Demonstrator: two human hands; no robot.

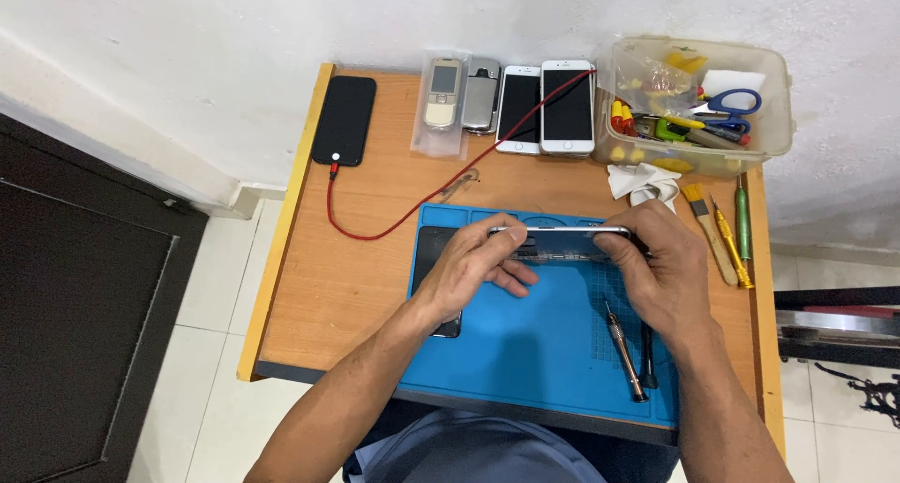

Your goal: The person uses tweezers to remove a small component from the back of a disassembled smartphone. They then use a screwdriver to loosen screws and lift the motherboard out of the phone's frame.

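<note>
- The wooden bench [356, 286] is seen from above, with a white wall at 12 o'clock.
- One blue mat [534, 342] is laid on the bench at 6 o'clock.
- One clear box [773, 117] of small tools is kept at 1 o'clock; blue scissors are seen inside.
- An opened phone [560, 232] is held on its edge over the mat's top, so its inside is already bared. More work inside looks left to do.
- It is gripped at one end by the left hand [473, 263] and at the other by the right hand [661, 263]; the fingers of both are clamped on it.
- Six phones are counted in all: the held one, one dark one [429, 253] lying under the left wrist, and four others at 12 o'clock. One small silver object is lying among those four.
- One red cable [412, 216] is plugged into the black phone [344, 119].
- Two screwdrivers [626, 347] are lying on the mat at 5 o'clock.
- One brush [708, 230] and two thin tools are lying at 3 o'clock.
</note>
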